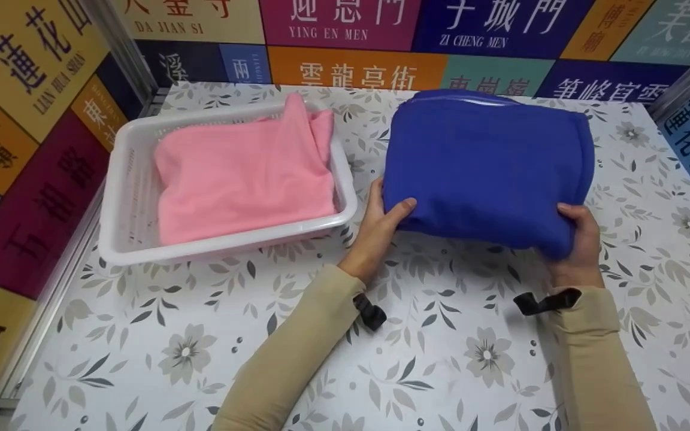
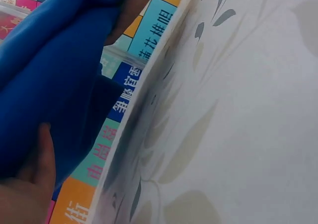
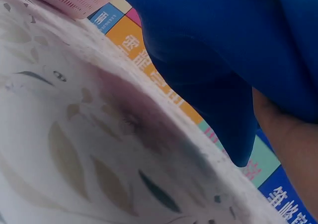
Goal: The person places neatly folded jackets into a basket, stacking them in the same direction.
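Both hands hold a folded dark blue cloth (image 1: 489, 167) raised off the table, as the wrist views show a gap beneath it. At its near left corner, the left hand (image 1: 378, 230) grips with the thumb on top and the fingers mostly hidden behind. The right hand (image 1: 581, 248) grips the near right corner, its thumb on top and its other fingers under the fabric. A loose part of the blue cloth (image 3: 213, 100) hangs down in the right wrist view. To the left, a folded pink cloth (image 1: 243, 179) lies in a white plastic basket (image 1: 111, 203).
The table (image 1: 333, 359) has a white cover with grey leaves and flowers. Colourful panels with printed characters (image 1: 345, 24) stand along the back and both sides. Black straps (image 1: 372, 314) circle the wrists, over beige sleeves (image 1: 297, 353).
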### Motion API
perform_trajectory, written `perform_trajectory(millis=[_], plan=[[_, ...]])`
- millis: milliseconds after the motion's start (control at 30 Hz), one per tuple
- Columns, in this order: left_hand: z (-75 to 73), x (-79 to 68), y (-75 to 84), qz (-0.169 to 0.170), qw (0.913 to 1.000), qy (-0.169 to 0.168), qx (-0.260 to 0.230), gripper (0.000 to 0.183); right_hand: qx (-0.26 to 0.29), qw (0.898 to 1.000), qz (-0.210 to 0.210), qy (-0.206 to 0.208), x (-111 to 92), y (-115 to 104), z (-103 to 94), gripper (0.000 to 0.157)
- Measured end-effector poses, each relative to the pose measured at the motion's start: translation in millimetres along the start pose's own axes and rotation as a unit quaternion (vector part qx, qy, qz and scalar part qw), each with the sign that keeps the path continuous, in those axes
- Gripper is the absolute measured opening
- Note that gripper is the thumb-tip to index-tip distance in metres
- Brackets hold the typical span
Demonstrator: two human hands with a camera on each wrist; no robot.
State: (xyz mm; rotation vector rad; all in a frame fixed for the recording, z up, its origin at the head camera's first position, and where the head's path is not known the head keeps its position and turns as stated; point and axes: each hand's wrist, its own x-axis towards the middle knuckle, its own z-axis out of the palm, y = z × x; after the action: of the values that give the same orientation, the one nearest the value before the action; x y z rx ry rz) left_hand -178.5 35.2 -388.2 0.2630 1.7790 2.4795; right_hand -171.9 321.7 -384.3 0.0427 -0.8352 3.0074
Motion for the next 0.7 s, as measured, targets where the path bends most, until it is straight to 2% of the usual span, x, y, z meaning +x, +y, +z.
perform_trajectory(millis=[100, 200, 367, 500, 567, 700], plan=[[3.5, -6.2, 14.3, 0.007, 1.0, -0.005, -0.003, 0.059, 0.016, 1.0, -0.005, -0.026, -1.3, -1.9, 7.0, 0.034], [5.5, -10.3, 25.5, 0.018, 0.9998, 0.0, -0.002, 0.059, 0.027, 0.999, -0.015, -0.034, -2.3, -2.0, 15.1, 0.034], [8.0, -12.3, 35.2, 0.05, 0.998, 0.007, -0.04, 0.059, 0.019, 0.998, -0.039, -0.038, -2.4, -1.9, 30.1, 0.035], [10.3, -14.0, 43.1, 0.074, 0.9952, 0.011, -0.062, 0.058, 0.017, 0.996, -0.059, -0.058, -0.8, -4.7, 43.8, 0.038], [10.4, -15.4, 48.8, 0.076, 0.9948, 0.02, -0.064, 0.057, 0.02, 0.995, -0.062, -0.071, 1.0, -5.4, 51.2, 0.041], [8.6, -16.8, 60.6, 0.064, 0.9918, 0.033, -0.106, 0.056, 0.008, 0.995, -0.063, -0.083, 5.2, -4.5, 66.3, 0.047]])
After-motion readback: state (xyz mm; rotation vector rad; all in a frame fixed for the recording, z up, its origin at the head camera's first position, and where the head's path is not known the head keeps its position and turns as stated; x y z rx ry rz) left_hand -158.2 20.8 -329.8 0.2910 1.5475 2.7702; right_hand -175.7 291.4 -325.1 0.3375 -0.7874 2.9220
